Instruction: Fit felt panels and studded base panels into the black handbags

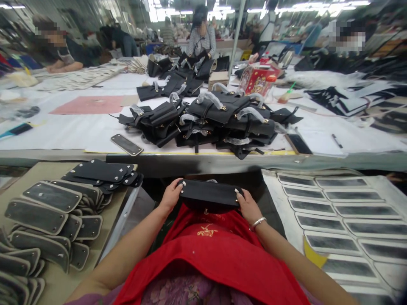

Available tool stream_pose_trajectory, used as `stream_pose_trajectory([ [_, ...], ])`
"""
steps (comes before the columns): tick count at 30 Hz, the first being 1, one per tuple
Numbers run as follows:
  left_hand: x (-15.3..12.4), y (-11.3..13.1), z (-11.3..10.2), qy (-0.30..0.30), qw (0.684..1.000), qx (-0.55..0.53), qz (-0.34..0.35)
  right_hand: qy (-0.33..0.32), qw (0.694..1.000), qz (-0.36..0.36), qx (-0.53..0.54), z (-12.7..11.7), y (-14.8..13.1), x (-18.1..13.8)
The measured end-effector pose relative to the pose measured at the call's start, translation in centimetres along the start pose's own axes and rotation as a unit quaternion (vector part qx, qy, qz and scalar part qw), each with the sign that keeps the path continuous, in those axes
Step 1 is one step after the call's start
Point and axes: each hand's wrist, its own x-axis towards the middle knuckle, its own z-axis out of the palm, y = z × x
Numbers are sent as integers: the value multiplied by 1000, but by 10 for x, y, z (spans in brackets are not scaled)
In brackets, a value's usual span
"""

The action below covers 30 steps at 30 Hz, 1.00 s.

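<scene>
Left hand (172,196), right hand (249,206), each pinching an end of the black panel (210,193), long axis parallel to the tabletop's near edge (152,163)!

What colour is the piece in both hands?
The piece is black, seen best in the head view.

Bright white glare from overhead lights (305,6); background soft, edges smeared and stretched; dark shadow under table (63,135).
</scene>
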Motion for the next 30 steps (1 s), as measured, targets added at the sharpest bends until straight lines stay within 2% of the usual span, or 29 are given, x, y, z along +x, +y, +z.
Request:
stream_pose_trajectory([
  [2,2,1,-2,-2,1000,20,2,-24,1000,16,-10,-4,-4,4],
  [4,3,4,-6,-17,999,44,5,-44,998,-8,-49,-12,-8,6],
  [6,2,12,-10,-22,997,71,14,2,986,-86,-142,-18,-16,4],
  [8,-3,23,-9,-10,987,145,74,63,946,-201,-247,-14,-29,-4],
  [10,-10,33,1,-6,948,265,179,52,896,-305,-319,1,-44,-14],
  [13,-22,39,22,-69,855,402,319,-34,844,-381,-375,38,-59,-26],
  [15,-28,35,33,-111,816,432,367,-59,829,-393,-393,57,-61,-29],
  [18,-31,28,34,-118,789,454,396,-70,819,-404,-402,62,-54,-25],
  [25,-38,28,1,-112,771,491,389,-59,813,-389,-429,18,-36,-28],
  [27,-45,27,0,-95,769,503,384,-44,816,-382,-431,10,-30,-36],
  [30,-57,23,9,-92,766,500,394,-22,825,-381,-417,6,-20,-48],
])
